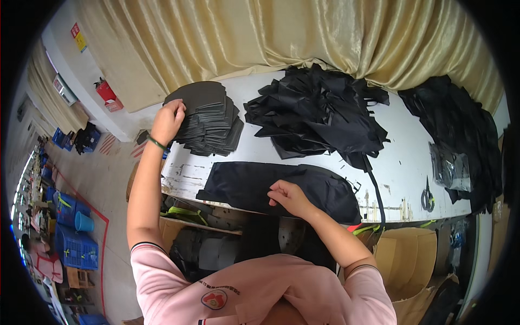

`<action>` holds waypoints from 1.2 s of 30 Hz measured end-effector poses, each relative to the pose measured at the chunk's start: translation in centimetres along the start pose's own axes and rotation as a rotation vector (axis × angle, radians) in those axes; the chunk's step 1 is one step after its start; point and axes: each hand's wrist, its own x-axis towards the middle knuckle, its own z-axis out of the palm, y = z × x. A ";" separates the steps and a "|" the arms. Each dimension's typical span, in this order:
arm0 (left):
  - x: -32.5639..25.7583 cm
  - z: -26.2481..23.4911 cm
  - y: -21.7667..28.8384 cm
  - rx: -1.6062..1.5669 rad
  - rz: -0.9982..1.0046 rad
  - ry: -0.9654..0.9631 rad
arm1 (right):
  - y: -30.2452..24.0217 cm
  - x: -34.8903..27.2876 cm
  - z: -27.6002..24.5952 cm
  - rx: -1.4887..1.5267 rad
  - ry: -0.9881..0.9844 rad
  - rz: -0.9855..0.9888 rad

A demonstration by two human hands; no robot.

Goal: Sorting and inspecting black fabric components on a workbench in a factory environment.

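A tall, uneven stack of dark grey flat panels [203, 116] with rounded edges stands at the left end of the table. My left hand [169, 119] is at the stack's upper left edge, its fingers closed on the rim of a grey panel [197, 93]. In front of me a long black fabric piece [244, 181] lies along the near table edge, one end rounded. Over its middle is my right hand [290, 197], fingers curled together with nothing visible in them; whether it touches the fabric I cannot tell.
A large heap of black fabric pieces [325, 111] covers the table's [254, 149] middle back. On the right lie scissors [428, 196], a clear plastic bag [451, 169] and more black fabric [457, 124]. A cardboard box [409, 257] stands below the near edge. Gold curtains [244, 38] hang behind.
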 end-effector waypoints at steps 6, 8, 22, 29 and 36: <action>-0.8 0.2 0.7 0.417 -0.266 -0.272 | -0.1 0.1 0.1 0.032 0.027 -0.001; -0.9 -0.2 -0.4 0.369 -0.222 -0.224 | 0.1 -0.3 0.2 0.026 0.016 -0.010; -10.5 7.9 18.9 -0.977 -0.169 0.094 | -5.8 2.9 1.4 0.027 0.288 -0.371; -11.6 11.7 21.6 -0.782 0.178 -0.013 | -2.1 1.6 -0.6 -0.149 0.372 -0.665; -9.8 9.0 18.8 -0.165 0.499 0.071 | -6.7 -3.3 -6.9 0.521 -0.360 -0.112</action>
